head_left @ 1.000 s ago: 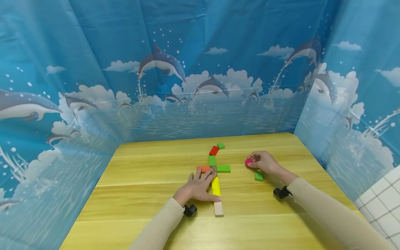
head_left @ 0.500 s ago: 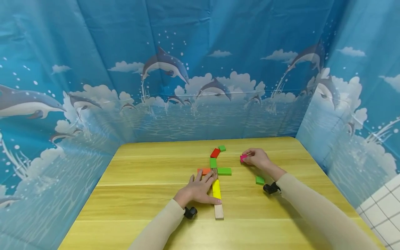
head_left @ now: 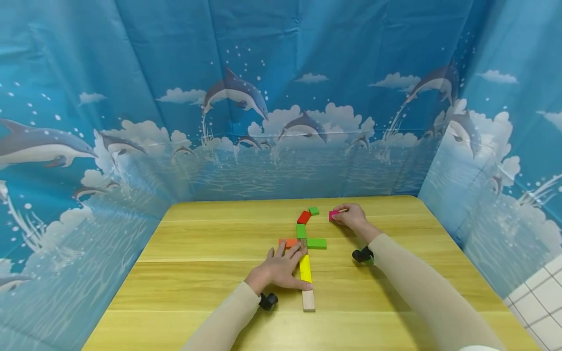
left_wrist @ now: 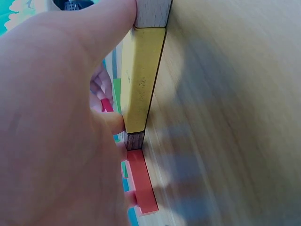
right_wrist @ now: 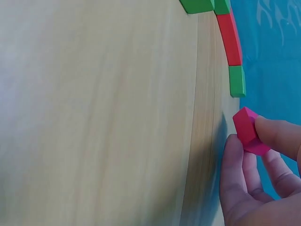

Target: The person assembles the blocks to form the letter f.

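My right hand [head_left: 352, 216] pinches a pink block [right_wrist: 247, 128] between thumb and fingers, just right of the far end of a row of blocks. A small green block [head_left: 313, 210] and a tilted red block [head_left: 303, 217] form that end. Fingers spread, my left hand [head_left: 281, 270] rests along the row. Its fingertips touch the brown block [head_left: 302, 242] and orange block [head_left: 287, 243]; its thumb lies where the yellow block [left_wrist: 143, 80] meets the pale wooden block [head_left: 309, 301]. Two more green blocks adjoin the brown one, a short one [head_left: 300, 231] beyond it and a longer one [head_left: 317, 243] to its right.
A loose green block [head_left: 370, 261] is mostly hidden behind the black camera [head_left: 362, 254] on the right wrist. The wooden table [head_left: 197, 287] ends at a blue dolphin curtain [head_left: 219, 170] behind and at the sides. White tiles [head_left: 535, 302] show at the lower right.
My right hand has carried the pink block left and away from me, from beside the loose green block toward the row's far end. The left hand stays where it was.
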Tool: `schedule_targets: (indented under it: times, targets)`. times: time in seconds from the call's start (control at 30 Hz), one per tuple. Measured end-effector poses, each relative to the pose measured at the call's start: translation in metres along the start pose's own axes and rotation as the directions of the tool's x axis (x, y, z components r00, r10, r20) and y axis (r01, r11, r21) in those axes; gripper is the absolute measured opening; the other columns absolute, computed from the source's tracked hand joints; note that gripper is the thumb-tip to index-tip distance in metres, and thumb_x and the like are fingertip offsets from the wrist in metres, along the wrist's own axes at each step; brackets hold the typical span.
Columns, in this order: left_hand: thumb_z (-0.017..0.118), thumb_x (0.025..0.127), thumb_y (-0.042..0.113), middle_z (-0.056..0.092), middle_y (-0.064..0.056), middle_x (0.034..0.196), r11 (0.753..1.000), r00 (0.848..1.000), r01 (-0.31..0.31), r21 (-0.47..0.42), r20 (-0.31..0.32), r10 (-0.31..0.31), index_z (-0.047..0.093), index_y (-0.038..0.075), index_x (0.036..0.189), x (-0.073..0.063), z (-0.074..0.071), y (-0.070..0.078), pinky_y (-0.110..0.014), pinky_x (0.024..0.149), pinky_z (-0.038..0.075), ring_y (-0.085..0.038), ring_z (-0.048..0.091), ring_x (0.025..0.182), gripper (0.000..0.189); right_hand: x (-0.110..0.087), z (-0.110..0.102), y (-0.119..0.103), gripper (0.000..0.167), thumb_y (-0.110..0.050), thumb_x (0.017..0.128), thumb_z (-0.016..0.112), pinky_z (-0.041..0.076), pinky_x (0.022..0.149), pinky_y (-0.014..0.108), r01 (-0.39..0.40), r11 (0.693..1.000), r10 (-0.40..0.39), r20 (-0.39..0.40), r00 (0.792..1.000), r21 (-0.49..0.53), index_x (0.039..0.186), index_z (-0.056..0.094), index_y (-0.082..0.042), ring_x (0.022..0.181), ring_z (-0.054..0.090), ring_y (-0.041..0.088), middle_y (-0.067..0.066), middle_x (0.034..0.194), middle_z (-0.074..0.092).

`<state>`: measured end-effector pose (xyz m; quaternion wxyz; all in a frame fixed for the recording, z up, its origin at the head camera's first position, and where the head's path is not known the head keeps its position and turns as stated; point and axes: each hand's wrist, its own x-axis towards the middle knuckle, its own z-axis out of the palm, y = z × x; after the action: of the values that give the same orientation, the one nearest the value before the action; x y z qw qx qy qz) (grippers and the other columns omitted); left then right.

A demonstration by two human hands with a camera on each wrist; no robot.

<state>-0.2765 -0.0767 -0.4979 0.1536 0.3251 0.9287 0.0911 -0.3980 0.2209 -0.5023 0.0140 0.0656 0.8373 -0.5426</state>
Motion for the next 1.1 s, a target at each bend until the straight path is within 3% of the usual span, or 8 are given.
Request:
schedule_targets:
  times: [0.2,0.5,0.8,1.1]
  targets:
    - [0.052,0.082,0.084,0.004,0.002,0.169,1.0,1.0,0.004,-0.003,-0.002,-0.004,0.018,0.027,0.163,0.0,0.0,0.0,-0.066,0.116,0.01,-0.038,-0.004,0.153,0.105,0.01,0.011,-0.002,0.032,-0.009,0.094,0.073,0.058,0.08,0.032,-0.03,0.999,0.031,-0.044,0.999,0.018,0.124,0.067,-0.002,0.106,0.063,0.03,0.023,0.129,0.058]
    - [0.053,0.082,0.083,0.005,0.003,0.169,1.0,1.0,0.011,-0.013,0.002,-0.011,0.019,0.027,0.163,0.0,0.0,-0.002,-0.066,0.116,0.01,-0.037,-0.003,0.153,0.104,0.025,0.023,-0.006,0.031,-0.014,0.094,0.074,0.054,0.071,0.031,-0.101,0.995,0.1,-0.085,0.991,-0.012,0.123,0.069,-0.006,0.096,0.061,0.026,0.018,0.131,0.058]
    - [0.053,0.083,0.082,0.006,0.001,0.169,1.0,1.0,0.0,-0.006,-0.01,0.0,0.021,0.027,0.163,0.0,-0.003,-0.002,-0.066,0.116,0.011,-0.039,-0.002,0.153,0.103,0.027,0.027,-0.011,0.029,-0.016,0.095,0.072,0.046,0.097,0.049,-0.108,0.993,0.104,-0.093,0.99,-0.041,0.122,0.069,-0.006,0.12,0.051,0.037,0.019,0.136,0.054]
    - [0.052,0.083,0.083,0.006,0.0,0.169,1.0,1.0,-0.009,0.008,-0.018,0.009,0.02,0.027,0.163,0.0,-0.002,-0.004,-0.066,0.115,0.012,-0.04,-0.002,0.152,0.103,0.029,0.033,-0.01,0.029,-0.025,0.096,0.07,0.048,0.092,0.047,-0.074,0.979,0.056,-0.096,0.994,-0.189,0.12,0.072,-0.009,0.113,0.055,0.035,0.016,0.13,0.06]
